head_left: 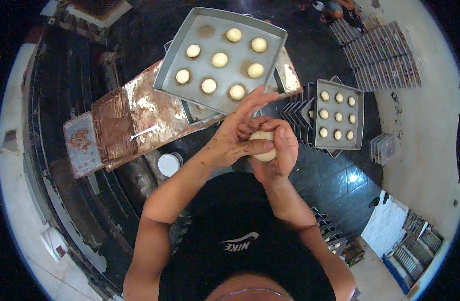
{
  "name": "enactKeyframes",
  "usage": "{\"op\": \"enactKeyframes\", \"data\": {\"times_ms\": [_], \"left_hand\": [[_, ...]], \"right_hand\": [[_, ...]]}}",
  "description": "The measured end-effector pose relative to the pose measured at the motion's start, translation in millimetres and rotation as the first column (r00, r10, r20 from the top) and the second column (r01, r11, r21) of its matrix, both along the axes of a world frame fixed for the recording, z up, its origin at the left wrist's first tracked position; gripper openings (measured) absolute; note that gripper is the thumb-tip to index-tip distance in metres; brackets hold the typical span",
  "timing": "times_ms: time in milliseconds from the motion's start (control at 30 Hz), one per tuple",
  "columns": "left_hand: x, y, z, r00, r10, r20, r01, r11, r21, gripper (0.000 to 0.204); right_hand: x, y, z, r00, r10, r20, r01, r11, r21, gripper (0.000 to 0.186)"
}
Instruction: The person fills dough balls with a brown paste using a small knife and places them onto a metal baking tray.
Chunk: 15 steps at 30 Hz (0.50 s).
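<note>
- Both forearms rise from the lower edge and meet at the centre.
- Left hand point(235, 138): fingers stretched forward, thumb laid across the right hand's fingers.
- Right hand point(276, 150): cupped, fingers curled inward, touching the left.

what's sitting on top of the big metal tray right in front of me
Eight pale dough balls lie apart on the big metal tray. The left hand covers its near edge.

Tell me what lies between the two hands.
In the head view, a pale dough ball sits between the left hand and the right hand, both cupped around it.
</note>
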<state>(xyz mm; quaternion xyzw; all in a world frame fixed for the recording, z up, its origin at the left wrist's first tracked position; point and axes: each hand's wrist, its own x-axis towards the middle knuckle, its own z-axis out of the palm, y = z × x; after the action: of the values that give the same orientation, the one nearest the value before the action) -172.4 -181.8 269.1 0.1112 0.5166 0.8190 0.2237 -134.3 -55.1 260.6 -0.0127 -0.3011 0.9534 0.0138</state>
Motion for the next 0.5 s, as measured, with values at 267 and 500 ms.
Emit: {"op": "enactKeyframes", "data": {"times_ms": [267,500], "left_hand": [[-97.8,-111.2,-147.8,0.844,0.521,-0.125,-0.501,0.685,-0.529,0.073],[-123.7,-195.5,-203.6,0.881,0.286,-0.377,-0.469,0.43,-0.771,0.049]], "right_hand": [[-178.1,-96.7,-131.3,0.893,-0.018,0.449,-0.297,0.725,0.621,0.031],[-428.9,-186.4,-235.1,0.815,0.547,-0.191,0.449,-0.388,0.805,0.046]]}}
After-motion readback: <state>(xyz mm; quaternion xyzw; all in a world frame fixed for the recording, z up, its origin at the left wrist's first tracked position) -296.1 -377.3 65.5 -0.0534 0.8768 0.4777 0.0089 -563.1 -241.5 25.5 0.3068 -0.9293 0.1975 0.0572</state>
